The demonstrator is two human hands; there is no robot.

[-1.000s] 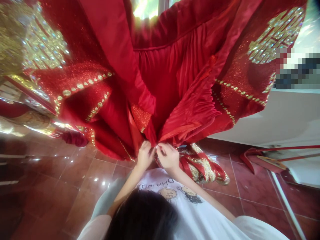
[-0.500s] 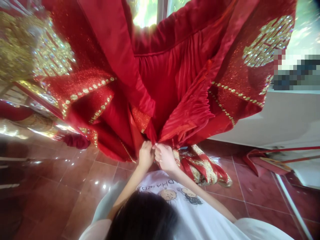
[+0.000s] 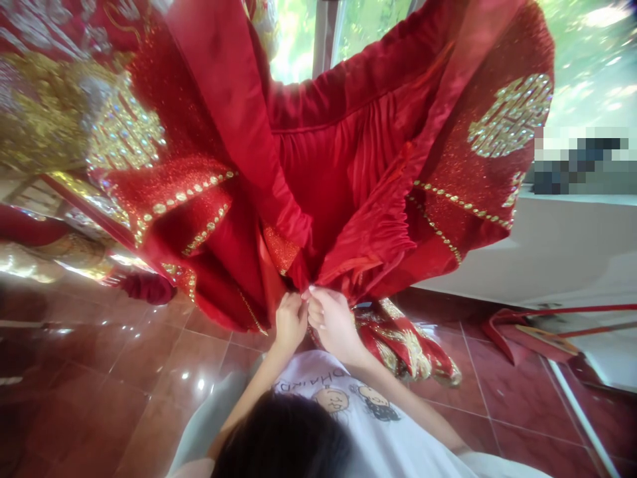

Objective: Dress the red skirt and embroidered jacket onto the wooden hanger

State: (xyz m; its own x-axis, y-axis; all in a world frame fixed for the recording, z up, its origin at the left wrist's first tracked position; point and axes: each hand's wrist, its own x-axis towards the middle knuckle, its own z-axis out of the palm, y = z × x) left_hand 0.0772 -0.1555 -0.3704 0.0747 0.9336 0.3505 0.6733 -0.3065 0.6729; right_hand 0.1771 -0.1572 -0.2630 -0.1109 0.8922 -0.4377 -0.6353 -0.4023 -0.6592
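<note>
A large red garment (image 3: 328,179), its gathered satin inside facing me, spreads across the upper view. Gold rhinestone lines and sparkling gold emblems decorate its glittery outer panels on both sides. My left hand (image 3: 291,322) and my right hand (image 3: 331,318) meet at its lower middle edge, in front of my chest. Both have their fingers closed in a pinch on the red cloth, thumbs and fingertips nearly touching. What exactly lies between the fingertips is too small to make out. Below the right hand, a red cloth piece with gold embroidery (image 3: 413,342) hangs near the floor.
Red floor tiles (image 3: 149,372) lie beneath. A red dustpan (image 3: 507,338) with a long handle stands at the right beside a white wall (image 3: 562,239). Gold and silver decorated costumes (image 3: 44,113) crowd the left. A bright window (image 3: 373,33) is behind the garment.
The view has tilted slightly, so the garment and hands appear a little lower. Both hands keep their grip at the same spot on the cloth, with the right hand turned slightly.
</note>
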